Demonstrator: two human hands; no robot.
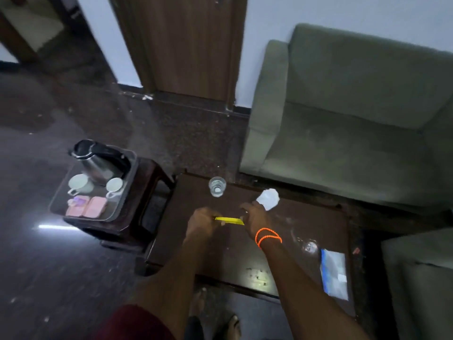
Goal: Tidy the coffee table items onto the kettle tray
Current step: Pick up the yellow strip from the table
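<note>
Both my hands on the yellow sachet, mid-frame.
Left hand pinches it, right hand holds its other end; a careless swing could topple the glass.

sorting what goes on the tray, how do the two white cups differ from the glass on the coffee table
The two white cups are opaque and have handles; the glass is clear and has none. The cups already stand on the kettle tray beside the kettle, while the glass stands alone on the coffee table. All three are upright, and neither hand touches them.
</note>
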